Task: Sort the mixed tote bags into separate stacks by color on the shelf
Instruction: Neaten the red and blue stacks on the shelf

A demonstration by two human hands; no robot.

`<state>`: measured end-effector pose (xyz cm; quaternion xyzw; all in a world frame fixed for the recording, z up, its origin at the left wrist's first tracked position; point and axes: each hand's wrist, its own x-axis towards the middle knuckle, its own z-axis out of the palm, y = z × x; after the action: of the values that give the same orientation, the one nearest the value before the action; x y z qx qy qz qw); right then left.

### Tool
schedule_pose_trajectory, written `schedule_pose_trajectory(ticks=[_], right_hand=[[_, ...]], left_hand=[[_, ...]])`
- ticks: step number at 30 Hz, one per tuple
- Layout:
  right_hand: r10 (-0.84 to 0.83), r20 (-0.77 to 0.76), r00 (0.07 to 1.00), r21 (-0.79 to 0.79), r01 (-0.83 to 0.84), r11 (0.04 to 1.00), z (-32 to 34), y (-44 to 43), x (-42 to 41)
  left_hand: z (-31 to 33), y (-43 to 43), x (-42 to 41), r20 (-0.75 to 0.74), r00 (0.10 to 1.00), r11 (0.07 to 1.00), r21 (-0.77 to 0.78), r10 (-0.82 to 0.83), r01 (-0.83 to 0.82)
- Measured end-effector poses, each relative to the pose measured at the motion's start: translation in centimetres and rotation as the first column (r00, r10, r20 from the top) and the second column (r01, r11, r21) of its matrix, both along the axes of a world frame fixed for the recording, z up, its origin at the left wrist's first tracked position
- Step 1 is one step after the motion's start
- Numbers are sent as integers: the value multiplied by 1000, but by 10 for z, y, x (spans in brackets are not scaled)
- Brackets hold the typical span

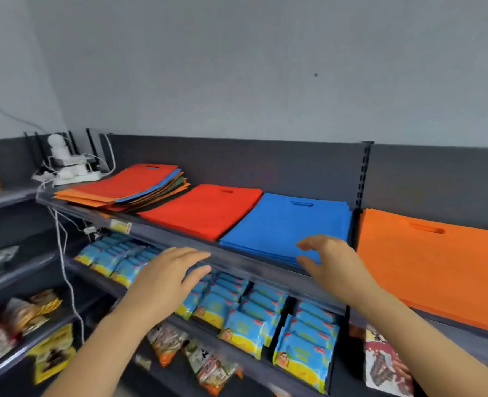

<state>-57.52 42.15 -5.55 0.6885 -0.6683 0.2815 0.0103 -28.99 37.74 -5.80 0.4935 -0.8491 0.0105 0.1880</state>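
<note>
The top shelf (237,260) is basically set up as a sorting line. The mixed pile (128,186) sits far left, next to a white power strip (73,176). Then comes a red stack (202,210) with a blue stack (280,224) just beside it, and an orange stack (426,262) in the next bay to the right, past the upright. Makes sense: one colour per spot, everything lying flat with the handle cut-outs toward the back wall so the edges line up.

The mixed pile has a red bag on top, with blue, orange and what looks like green edges fanning out under it, so plenty left to sort imo.

The right hand (334,265) is at the front right corner of the blue stack. Its grip is spread, thumb low and fingers above the edge, pinching nothing that I can see. Can't tell if it actually touches the bags; my guess is it's squaring that corner. The left hand (168,279) hovers in front of the shelf lip below the red stack, grip loose, flat and empty, above the blue snack packets (245,310) one shelf down. It probably goes to the mixed pile next.
</note>
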Motion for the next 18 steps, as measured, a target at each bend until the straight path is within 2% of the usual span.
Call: schedule_pose_trajectory(ticks=[6,12,18], right_hand=[[140,-4,990,28,-139,990,2,-79,107],[282,-60,957,78,-278,958,7,-173,198],[363,-51,930,63,-360,931,22,-283,274]], left_hand=[[-2,-30,93,21,993,993,-30,113,-113],[-7,-74,151,-14,984,982,-68,176,-177],[-4,-144,207,-11,960,954,-105,281,-280]])
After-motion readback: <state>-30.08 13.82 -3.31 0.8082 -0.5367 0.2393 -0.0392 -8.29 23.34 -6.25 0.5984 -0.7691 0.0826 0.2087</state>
